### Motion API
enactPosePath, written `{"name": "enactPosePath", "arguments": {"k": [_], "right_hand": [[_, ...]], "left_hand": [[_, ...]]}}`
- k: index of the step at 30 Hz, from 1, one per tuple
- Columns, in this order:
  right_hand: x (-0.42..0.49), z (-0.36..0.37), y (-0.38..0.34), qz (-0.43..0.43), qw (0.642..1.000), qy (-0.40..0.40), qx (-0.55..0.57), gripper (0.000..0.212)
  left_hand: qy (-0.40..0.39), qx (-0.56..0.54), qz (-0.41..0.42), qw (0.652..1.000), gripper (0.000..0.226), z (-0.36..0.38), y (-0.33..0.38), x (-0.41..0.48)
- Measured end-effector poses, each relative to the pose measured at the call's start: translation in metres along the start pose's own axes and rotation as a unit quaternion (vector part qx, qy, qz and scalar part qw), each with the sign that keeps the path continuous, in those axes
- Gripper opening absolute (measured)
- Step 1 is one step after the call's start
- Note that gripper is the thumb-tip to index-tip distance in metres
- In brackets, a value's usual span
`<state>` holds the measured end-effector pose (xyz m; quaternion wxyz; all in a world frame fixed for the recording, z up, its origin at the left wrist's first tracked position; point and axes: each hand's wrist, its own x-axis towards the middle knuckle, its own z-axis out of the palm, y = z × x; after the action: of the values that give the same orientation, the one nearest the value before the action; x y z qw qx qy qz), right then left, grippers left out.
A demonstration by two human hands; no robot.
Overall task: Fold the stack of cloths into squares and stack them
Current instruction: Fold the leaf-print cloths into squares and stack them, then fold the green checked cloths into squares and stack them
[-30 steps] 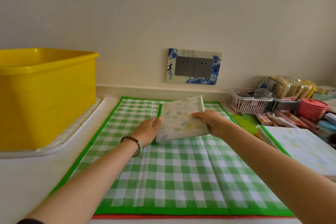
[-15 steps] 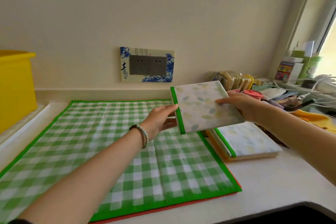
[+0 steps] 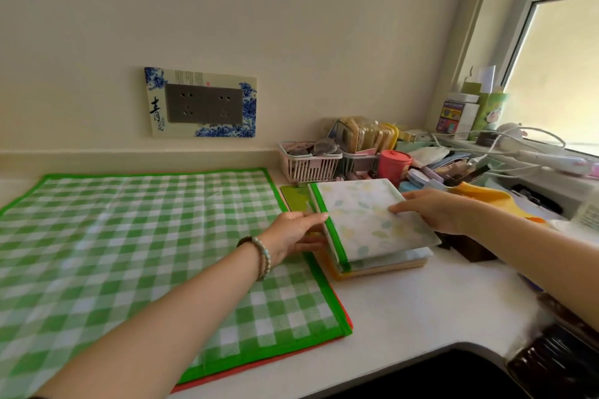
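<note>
A folded square cloth (image 3: 363, 220), white with pale leaves and a green edge, lies on top of the pile of folded cloths (image 3: 382, 264) right of the mat. My left hand (image 3: 293, 233) grips its green left edge, thumb on top. My right hand (image 3: 434, 210) holds its right side, fingers on the top face. A green checked cloth (image 3: 146, 246) lies spread flat on the counter to the left, with a red cloth edge showing beneath it.
A pink basket (image 3: 308, 162), a red cup (image 3: 393, 163) and small clutter crowd the back right. An orange cloth (image 3: 486, 196) and white cables lie near the window. A wall socket plate (image 3: 201, 104) is behind. The dark counter edge curves at the lower right.
Both hands carried the folded leaf cloth to the right and lowered it onto the pile. The view swung right, so the yellow tub left the frame.
</note>
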<state>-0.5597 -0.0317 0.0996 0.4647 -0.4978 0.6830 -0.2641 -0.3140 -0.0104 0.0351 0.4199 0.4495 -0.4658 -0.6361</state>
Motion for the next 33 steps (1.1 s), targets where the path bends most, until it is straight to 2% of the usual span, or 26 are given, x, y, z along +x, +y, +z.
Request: {"name": "enactPosePath", "arguments": {"k": [4, 13, 18, 24, 27, 31, 33], "right_hand": [[0.011, -0.001, 0.009, -0.005, 1.0, 0.0, -0.021, 0.05], [0.025, -0.001, 0.021, -0.024, 0.995, 0.058, -0.084, 0.05], [0.025, 0.002, 0.024, -0.037, 0.989, 0.072, -0.122, 0.058], [0.015, 0.006, 0.022, -0.055, 0.978, 0.078, -0.186, 0.059], [0.005, 0.01, 0.016, -0.08, 0.958, 0.095, -0.258, 0.068], [-0.012, 0.021, -0.003, -0.193, 0.91, 0.138, -0.339, 0.07], [-0.021, 0.036, -0.015, -0.238, 0.897, 0.134, -0.347, 0.069]], "left_hand": [[0.01, 0.018, -0.011, 1.0, 0.014, 0.0, -0.008, 0.001], [0.027, 0.064, -0.005, 0.998, 0.016, 0.003, -0.013, 0.007], [0.037, 0.074, 0.002, 0.997, 0.016, 0.003, -0.015, 0.009], [0.044, 0.067, -0.002, 0.997, 0.031, 0.002, -0.012, 0.002], [0.042, 0.089, 0.013, 0.995, 0.038, -0.006, -0.009, -0.006], [0.065, 0.13, 0.056, 0.988, 0.045, -0.03, -0.003, -0.018], [0.079, 0.176, 0.079, 0.978, 0.049, -0.047, 0.001, -0.024]]}}
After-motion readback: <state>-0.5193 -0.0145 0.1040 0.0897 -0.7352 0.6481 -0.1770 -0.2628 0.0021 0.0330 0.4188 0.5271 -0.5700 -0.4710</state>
